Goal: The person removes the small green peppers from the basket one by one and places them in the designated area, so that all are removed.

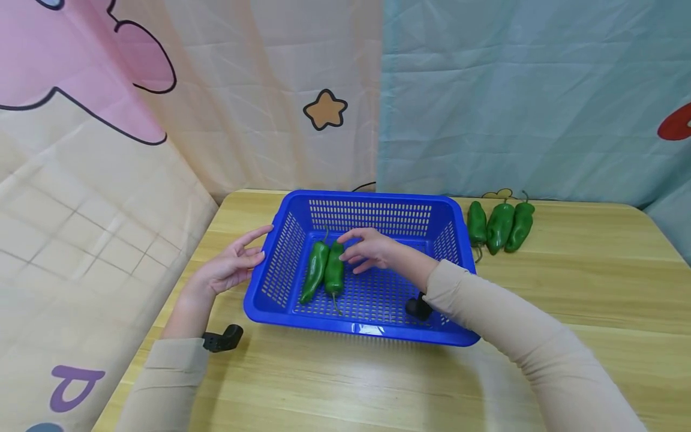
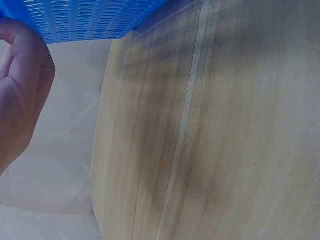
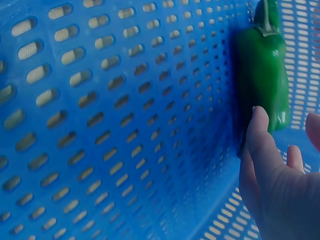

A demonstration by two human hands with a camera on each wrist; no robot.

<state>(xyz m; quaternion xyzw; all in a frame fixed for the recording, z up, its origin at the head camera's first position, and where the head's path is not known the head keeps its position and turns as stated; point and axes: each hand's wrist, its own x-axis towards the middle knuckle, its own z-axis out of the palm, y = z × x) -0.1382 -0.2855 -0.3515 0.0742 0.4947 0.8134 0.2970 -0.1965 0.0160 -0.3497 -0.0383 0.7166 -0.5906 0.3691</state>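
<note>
In the head view, a blue perforated plastic basket stands on the table with two green peppers side by side in its left half. My left hand is at the basket's left rim, index finger and thumb spread and touching it. Over the inside of the basket is my right hand, its loosely bent fingers just beside the right-hand pepper. The right wrist view shows the fingertips close to that pepper, with nothing held between finger and thumb.
Three more green peppers lie on the wooden table to the right of the basket. Printed curtains hang behind the table and along its left side. A black wrist camera is on the left wrist.
</note>
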